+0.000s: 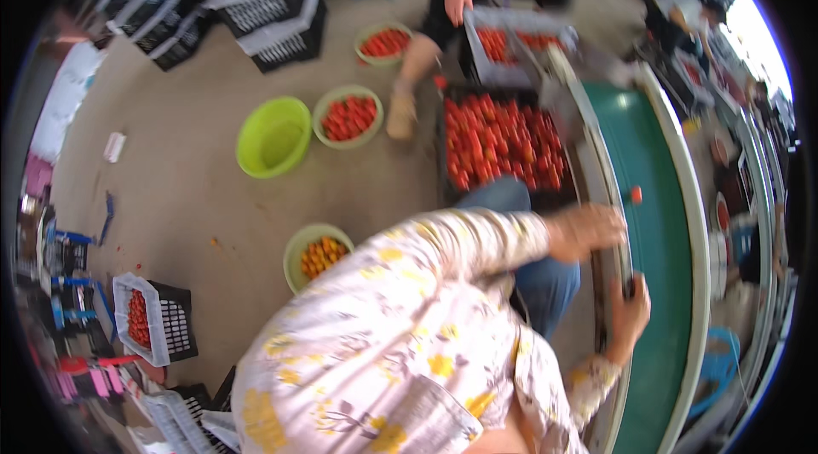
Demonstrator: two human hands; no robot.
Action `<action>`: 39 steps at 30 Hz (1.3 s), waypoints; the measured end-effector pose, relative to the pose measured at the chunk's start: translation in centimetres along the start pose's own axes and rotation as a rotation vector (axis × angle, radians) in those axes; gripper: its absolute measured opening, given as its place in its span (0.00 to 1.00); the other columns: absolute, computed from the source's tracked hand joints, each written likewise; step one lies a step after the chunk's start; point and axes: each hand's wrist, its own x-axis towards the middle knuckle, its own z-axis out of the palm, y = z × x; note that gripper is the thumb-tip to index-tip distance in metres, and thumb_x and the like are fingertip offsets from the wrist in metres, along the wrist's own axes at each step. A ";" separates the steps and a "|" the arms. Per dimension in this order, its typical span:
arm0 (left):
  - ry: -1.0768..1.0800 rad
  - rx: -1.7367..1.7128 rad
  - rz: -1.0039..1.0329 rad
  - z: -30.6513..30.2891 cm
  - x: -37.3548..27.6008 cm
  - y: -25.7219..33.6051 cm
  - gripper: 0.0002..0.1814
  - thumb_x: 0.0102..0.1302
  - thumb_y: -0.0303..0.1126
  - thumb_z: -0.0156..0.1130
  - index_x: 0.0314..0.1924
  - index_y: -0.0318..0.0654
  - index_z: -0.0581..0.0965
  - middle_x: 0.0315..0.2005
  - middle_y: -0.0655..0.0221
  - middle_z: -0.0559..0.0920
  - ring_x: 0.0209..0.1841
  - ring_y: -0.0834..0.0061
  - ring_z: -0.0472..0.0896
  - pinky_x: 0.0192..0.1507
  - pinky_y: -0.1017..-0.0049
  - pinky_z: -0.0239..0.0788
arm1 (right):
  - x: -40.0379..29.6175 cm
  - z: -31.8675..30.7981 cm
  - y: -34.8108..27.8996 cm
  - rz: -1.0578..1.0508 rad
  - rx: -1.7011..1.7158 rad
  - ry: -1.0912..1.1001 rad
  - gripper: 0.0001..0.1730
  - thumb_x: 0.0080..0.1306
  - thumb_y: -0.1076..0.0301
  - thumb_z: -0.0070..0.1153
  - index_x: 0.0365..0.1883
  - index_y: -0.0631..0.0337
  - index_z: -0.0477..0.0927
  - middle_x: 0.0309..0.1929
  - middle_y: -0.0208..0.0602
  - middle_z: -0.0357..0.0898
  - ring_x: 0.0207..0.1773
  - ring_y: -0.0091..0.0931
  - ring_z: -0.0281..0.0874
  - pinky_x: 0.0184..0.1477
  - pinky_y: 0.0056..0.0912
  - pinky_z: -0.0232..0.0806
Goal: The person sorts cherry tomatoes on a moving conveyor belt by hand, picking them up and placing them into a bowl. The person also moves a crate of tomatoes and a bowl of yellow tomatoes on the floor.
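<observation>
My left hand [586,232] reaches over the near rail of a green conveyor belt [664,249], its fingers blurred. Whether it holds anything cannot be made out. Farther down the same rail, my right hand [629,310] is at the belt's edge, thumb and fingers curled around a dark gap; its contents are unclear. One small red tomato [636,194] lies on the belt just beyond my left hand. Beside my knee, a black crate [451,193] is filled with small red tomatoes [501,141].
Across from the crate sits a person [457,0] with a hand on a lined crate [476,61] of tomatoes. Bowls of tomatoes [348,117] and a lime-green basin [275,138] stand on the floor. Stacked black crates [275,26] rise behind. A blue stool [716,368] is past the belt.
</observation>
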 end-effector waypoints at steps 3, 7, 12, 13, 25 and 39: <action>-0.021 -0.099 -0.323 -1.2 -5.6 1.4 0.31 0.50 0.27 0.59 0.58 0.40 0.67 0.56 0.56 0.67 0.60 0.56 0.63 0.62 0.60 0.55 | -0.6 -0.7 0.1 -0.009 0.008 0.030 0.23 0.56 0.52 0.59 0.42 0.60 0.75 0.37 0.45 0.77 0.40 0.42 0.75 0.42 0.40 0.67; -0.016 0.069 -0.817 -5.2 -15.8 1.3 0.28 0.56 0.35 0.59 0.57 0.39 0.67 0.55 0.56 0.68 0.58 0.55 0.66 0.60 0.62 0.57 | -0.4 -1.5 0.1 0.002 0.006 0.055 0.22 0.56 0.54 0.58 0.42 0.61 0.75 0.37 0.45 0.77 0.40 0.42 0.75 0.42 0.39 0.67; 0.220 0.039 -1.350 -7.7 -29.6 2.9 0.26 0.60 0.40 0.59 0.56 0.36 0.68 0.51 0.55 0.73 0.54 0.59 0.71 0.57 0.66 0.61 | 0.0 -1.7 -1.2 0.067 0.043 -0.016 0.22 0.56 0.55 0.57 0.43 0.63 0.75 0.37 0.47 0.77 0.42 0.43 0.75 0.43 0.39 0.66; 0.258 -0.035 -1.461 -7.7 -32.9 3.6 0.25 0.60 0.40 0.59 0.55 0.35 0.69 0.50 0.56 0.74 0.53 0.60 0.73 0.56 0.67 0.63 | 0.0 -1.5 -1.4 0.047 0.027 0.004 0.23 0.57 0.54 0.57 0.43 0.63 0.75 0.38 0.48 0.77 0.42 0.43 0.75 0.44 0.39 0.66; -1.169 -0.037 -1.697 -0.5 -53.7 19.7 0.13 0.57 0.32 0.56 0.42 0.41 0.79 0.35 0.58 0.81 0.37 0.58 0.80 0.34 0.60 0.73 | 1.3 0.5 2.3 0.010 -0.210 -0.127 0.38 0.59 0.42 0.51 0.56 0.68 0.69 0.51 0.55 0.73 0.55 0.46 0.69 0.55 0.40 0.62; -0.466 -0.426 -2.176 -4.8 -57.3 20.2 0.09 0.60 0.36 0.54 0.34 0.38 0.77 0.30 0.63 0.80 0.30 0.69 0.80 0.30 0.68 0.72 | 0.4 -0.3 1.6 -0.016 -0.042 0.034 0.18 0.56 0.55 0.57 0.31 0.61 0.69 0.30 0.48 0.76 0.36 0.45 0.74 0.36 0.48 0.64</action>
